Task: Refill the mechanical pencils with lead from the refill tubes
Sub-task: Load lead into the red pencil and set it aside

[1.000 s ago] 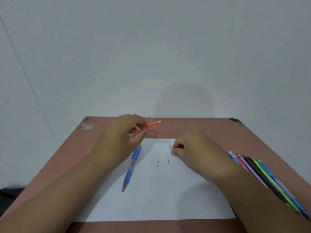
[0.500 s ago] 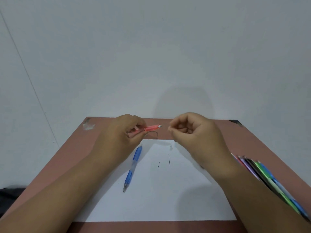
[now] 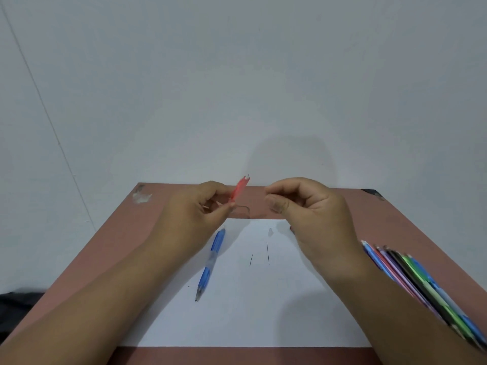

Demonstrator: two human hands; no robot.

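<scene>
My left hand (image 3: 195, 214) grips a red mechanical pencil (image 3: 239, 189) above the table's far side, its top end tilted up and away. A short dark lead tip pokes out of that end. Just right of it, my right hand (image 3: 316, 219) hovers with thumb and forefinger curled together; I see nothing between them. A blue mechanical pencil (image 3: 210, 262) lies on the white paper (image 3: 237, 312), tip toward me. Two loose leads, a long lead (image 3: 267, 253) and a short lead (image 3: 251, 260), lie on the paper beside it.
A row of several coloured pencils (image 3: 411, 280) lies along the right side of the reddish-brown table (image 3: 163, 233), partly under my right forearm. A small clear cap (image 3: 270, 231) sits near the paper's far edge. A plain wall stands behind the table.
My right hand rose from the paper to the red pencil's end, then drew back slightly to the right. My left hand tipped the red pencil from nearly level to steeply upward.
</scene>
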